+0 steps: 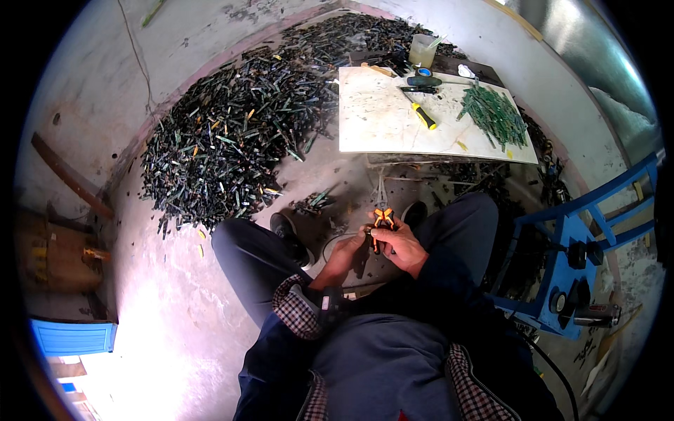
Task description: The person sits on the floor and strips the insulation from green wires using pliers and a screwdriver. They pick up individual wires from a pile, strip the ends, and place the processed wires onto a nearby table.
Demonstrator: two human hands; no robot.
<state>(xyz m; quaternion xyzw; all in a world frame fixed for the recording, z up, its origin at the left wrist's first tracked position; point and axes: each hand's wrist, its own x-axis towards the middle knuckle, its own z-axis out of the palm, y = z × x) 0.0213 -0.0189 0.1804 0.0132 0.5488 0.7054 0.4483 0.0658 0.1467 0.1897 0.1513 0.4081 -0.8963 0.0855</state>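
Observation:
My right hand (405, 244) is closed around pliers (383, 214) with orange and black handles. Slim grey jaws appear to point away from me, towards the board. Just left of the handles, the fingertips of my left hand (342, 255) pinch a small dark strip (361, 266), partly hidden by the fingers. Both hands meet between my knees, above the floor. In front of them a low table bears a white board (376, 123). On it are a pile of green strips (495, 116), a yellow-and-black handled tool (424, 116) and a dark-handled screwdriver (424, 81).
A large heap of dark strips (226, 147) covers the floor ahead and left. At the table's back stands a plastic cup (422, 51) of cloudy liquid, near a blue tape roll (423, 72). A blue chair (571, 231) with a can (597, 316) is at right, cardboard (73, 252) at left.

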